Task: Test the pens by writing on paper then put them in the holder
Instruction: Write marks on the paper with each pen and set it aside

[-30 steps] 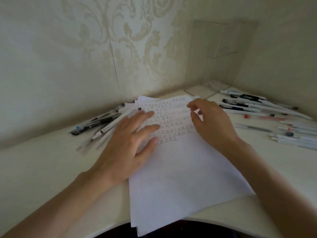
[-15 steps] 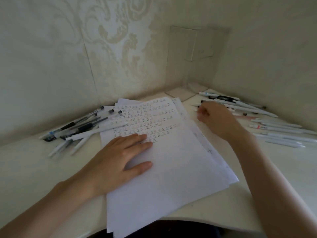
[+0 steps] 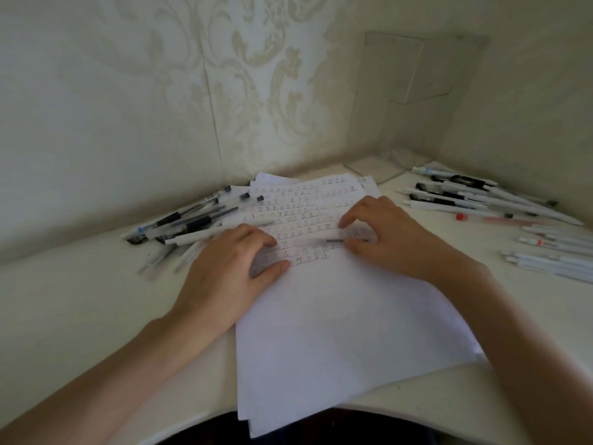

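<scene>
A stack of thin white paper (image 3: pixel 337 332) lies on the smooth cream table (image 3: pixel 80 300), its near corner overhanging the curved edge; the upper half carries rows of small square handwritten marks; both hands rest on these rows. The left hand (image 3: pixel 224 277) has bent fingers and its thumb lies flat on the sheet; the right hand (image 3: pixel 391 239) arches, fingertips down. Between them lies a blurred, slim pale pen (image 3: pixel 308 244) with a dark end; whether either hand grips it I cannot tell. Loose pens with black grips (image 3: pixel 186 223) lie heaped to the left; white-barrelled pens (image 3: pixel 481 200) fan out to the right. A clear, boxy plastic holder (image 3: pixel 417 91) stands in the corner against embossed floral wallpaper (image 3: pixel 256 75).
</scene>
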Demonstrator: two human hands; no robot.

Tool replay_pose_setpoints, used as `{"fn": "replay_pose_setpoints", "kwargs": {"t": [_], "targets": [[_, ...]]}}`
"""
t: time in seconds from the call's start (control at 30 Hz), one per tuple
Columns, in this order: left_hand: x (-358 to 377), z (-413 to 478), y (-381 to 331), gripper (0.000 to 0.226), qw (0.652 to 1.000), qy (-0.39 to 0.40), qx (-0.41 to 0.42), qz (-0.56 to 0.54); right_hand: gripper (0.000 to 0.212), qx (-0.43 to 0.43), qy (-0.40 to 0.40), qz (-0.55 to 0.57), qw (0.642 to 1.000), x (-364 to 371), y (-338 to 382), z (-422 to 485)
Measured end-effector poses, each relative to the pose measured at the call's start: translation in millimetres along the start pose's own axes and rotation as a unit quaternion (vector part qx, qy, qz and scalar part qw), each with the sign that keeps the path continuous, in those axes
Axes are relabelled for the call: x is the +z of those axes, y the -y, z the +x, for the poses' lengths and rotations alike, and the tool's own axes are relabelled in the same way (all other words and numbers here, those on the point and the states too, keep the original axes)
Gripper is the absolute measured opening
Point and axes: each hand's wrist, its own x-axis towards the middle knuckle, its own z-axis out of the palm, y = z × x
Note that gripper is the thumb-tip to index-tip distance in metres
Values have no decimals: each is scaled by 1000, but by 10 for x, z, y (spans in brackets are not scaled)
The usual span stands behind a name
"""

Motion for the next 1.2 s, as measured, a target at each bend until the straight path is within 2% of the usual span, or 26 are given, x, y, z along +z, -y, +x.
{"fn": "replay_pose_setpoints", "kwargs": {"t": [0.07, 0.13, 0.23, 0.3, 0.33, 0.4, 0.47, 0.53, 0.6, 0.67, 0.77, 0.9, 1.0, 1.2], "targets": [[0, -6, -6, 51, 1000, -5, 10, -2, 11, -6, -5, -34, 999, -6, -16, -11], [-18, -6, -27, 52, 999, -1, 38, -13, 7, -60, -33, -14, 998, 43, 73, -15], [-32, 8, -59, 44, 995, 13, 97, 26, 18, -141, -59, 20, 988, 140, 261, 13], [-48, 12, -77, 37, 995, -11, 90, 40, 27, -173, -116, 6, 978, 182, 308, 38], [-66, 7, -85, 35, 997, -34, 62, 24, 31, -161, -164, 9, 973, 177, 310, 48], [-108, -1, -92, 29, 996, -71, -3, -58, 43, -54, -235, 117, 963, 108, 314, 28], [-126, -3, -97, 25, 991, -75, -10, -108, 52, 37, -193, 299, 934, 25, 318, -9], [-112, -5, -109, 26, 993, -41, 28, -107, 44, 24, -71, 428, 901, 38, 325, -35], [-78, -9, -115, 32, 993, 15, 60, -101, 25, -21, 17, 481, 876, 142, 389, -48], [-51, -18, -109, 38, 991, 53, 71, -97, 11, -41, 23, 513, 857, 237, 464, -33], [-40, -29, -100, 37, 992, 65, 79, -77, 3, -37, 15, 559, 828, 301, 467, -14], [-81, -30, -126, 27, 994, 52, 94, -26, 4, -47, 18, 573, 818, 325, 446, -21], [-84, -28, -168, 24, 994, 48, 85, -40, 6, -47, 11, 587, 808, 321, 470, -24], [-97, -24, -161, 43, 996, 41, 52, -64, 7, -51, -5, 592, 804, 310, 480, -34]]}}
